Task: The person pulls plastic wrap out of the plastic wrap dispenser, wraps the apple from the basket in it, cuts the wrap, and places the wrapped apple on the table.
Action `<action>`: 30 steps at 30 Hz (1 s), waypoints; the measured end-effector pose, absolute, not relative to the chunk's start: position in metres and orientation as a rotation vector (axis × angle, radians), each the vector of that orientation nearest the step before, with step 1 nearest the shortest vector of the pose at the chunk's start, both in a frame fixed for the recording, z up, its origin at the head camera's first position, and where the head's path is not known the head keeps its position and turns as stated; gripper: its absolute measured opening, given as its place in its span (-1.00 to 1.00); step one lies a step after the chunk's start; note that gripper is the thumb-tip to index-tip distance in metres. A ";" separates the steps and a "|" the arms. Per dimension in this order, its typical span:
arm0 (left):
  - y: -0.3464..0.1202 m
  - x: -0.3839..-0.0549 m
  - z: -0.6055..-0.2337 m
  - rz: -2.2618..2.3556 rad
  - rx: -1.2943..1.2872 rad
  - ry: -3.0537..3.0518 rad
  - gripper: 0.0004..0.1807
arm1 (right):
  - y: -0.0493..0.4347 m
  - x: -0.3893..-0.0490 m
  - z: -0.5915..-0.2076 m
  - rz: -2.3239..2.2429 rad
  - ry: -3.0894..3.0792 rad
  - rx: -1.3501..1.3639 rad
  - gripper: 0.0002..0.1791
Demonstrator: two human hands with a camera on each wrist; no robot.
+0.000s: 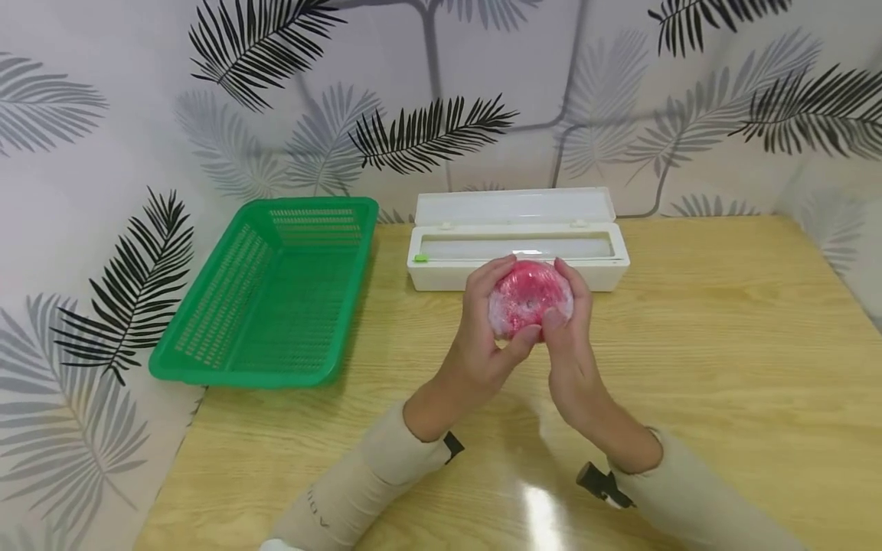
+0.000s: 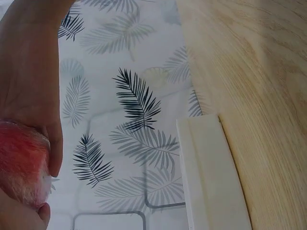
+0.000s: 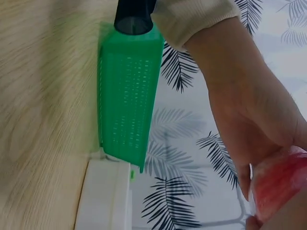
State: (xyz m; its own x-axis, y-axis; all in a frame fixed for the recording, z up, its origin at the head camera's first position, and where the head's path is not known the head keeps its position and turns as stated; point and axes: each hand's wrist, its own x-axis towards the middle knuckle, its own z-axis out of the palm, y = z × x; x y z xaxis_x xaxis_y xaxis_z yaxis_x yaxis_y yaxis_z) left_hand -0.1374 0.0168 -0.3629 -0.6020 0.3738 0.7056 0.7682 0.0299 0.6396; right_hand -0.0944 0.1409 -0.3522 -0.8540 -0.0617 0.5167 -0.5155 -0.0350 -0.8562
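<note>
Clear cling film covers a round red thing [image 1: 529, 295], with whitish bunched film at its sides and a small pale spot in its middle. Whether it is a fruit I cannot tell. My left hand [image 1: 482, 325] holds it from the left and my right hand [image 1: 575, 337] from the right, both thumbs on the near side. They hold it up in front of a white cling film dispenser [image 1: 444, 277], whose lid [image 1: 513, 207] stands raised. Within the dispenser lies a pale roll [image 1: 455, 249]. The left wrist view shows the red thing [image 2: 21, 160] partly, cut off at the edge.
To the left of the dispenser stands a green plastic basket [image 1: 276, 321] with slotted walls. A small green slider [image 1: 420, 259] sits on the dispenser's front left. Everything stands on a wooden table [image 1: 723, 344], with a leaf-patterned backdrop [image 1: 482, 76] behind it.
</note>
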 end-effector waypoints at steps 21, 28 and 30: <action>-0.004 -0.146 -0.356 -1.886 -1.146 -2.276 -0.23 | 0.176 -0.107 -0.360 1.939 -2.093 0.742 -0.49; -0.012 -0.160 -0.378 -1.667 -1.163 -2.437 -0.15 | 0.188 -0.120 -0.381 1.862 -2.283 0.720 -0.49; -0.015 -0.162 -0.383 -1.610 -1.150 -2.493 -0.16 | 0.190 -0.123 -0.387 1.881 -2.337 0.707 -0.48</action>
State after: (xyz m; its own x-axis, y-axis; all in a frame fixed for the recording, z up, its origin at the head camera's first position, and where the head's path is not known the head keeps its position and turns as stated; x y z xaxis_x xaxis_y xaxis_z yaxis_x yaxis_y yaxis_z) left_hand -0.1621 -0.0152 -0.3828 -0.7381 0.5865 0.3335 0.5452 0.2273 0.8069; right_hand -0.1232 0.1904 -0.3867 -0.8930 -0.3114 0.3250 -0.3841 0.1505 -0.9110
